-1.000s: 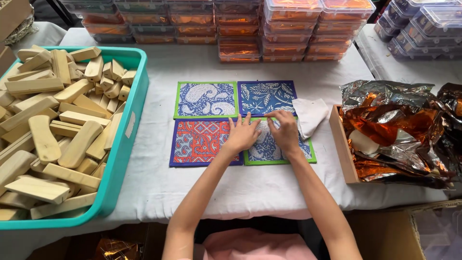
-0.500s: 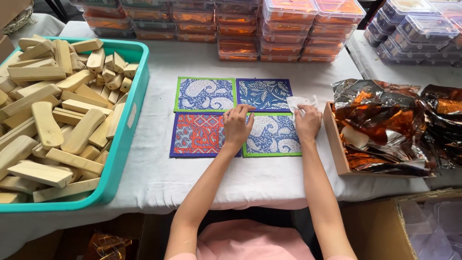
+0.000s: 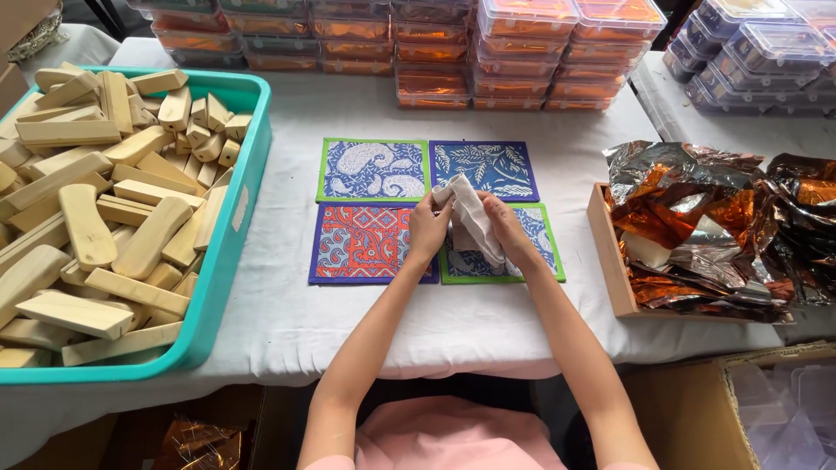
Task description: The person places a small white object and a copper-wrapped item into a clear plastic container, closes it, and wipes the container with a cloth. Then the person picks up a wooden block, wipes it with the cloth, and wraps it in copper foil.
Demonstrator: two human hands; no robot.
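Cloth: pale grey-white cloth (image 3: 475, 218), bunched, held up just over the mats near table centre.
L hand: left hand (image 3: 428, 228) fingers closed on cloth's left edge, thumb on top.
R hand: right hand (image 3: 509, 231) fingers curled round cloth's lower right part; cloth runs between both hands, top end poking above fingertips.
Mats: four printed rectangles in a 2x2 block under the hands. Green-edged blue paisley mat (image 3: 373, 170) back left; dark blue leaf mat (image 3: 484, 167) back right; red-and-blue mat (image 3: 361, 244) front left, purple edge; green-edged blue mat (image 3: 544, 248) front right, mostly hidden by hands.
Table: white tablecloth (image 3: 453, 322).
L side: teal bin (image 3: 228, 252) heaped w/ pale wooden blocks (image 3: 104, 218).
R side: wooden tray (image 3: 610, 261) w/ crumpled silver-orange foil wrappers (image 3: 723, 226).
Back: stacked clear lidded boxes (image 3: 522, 52), orange contents, in rows; more clear boxes (image 3: 749, 52) far right w/ darker contents.
Front R: cardboard box (image 3: 697, 409), below table edge.
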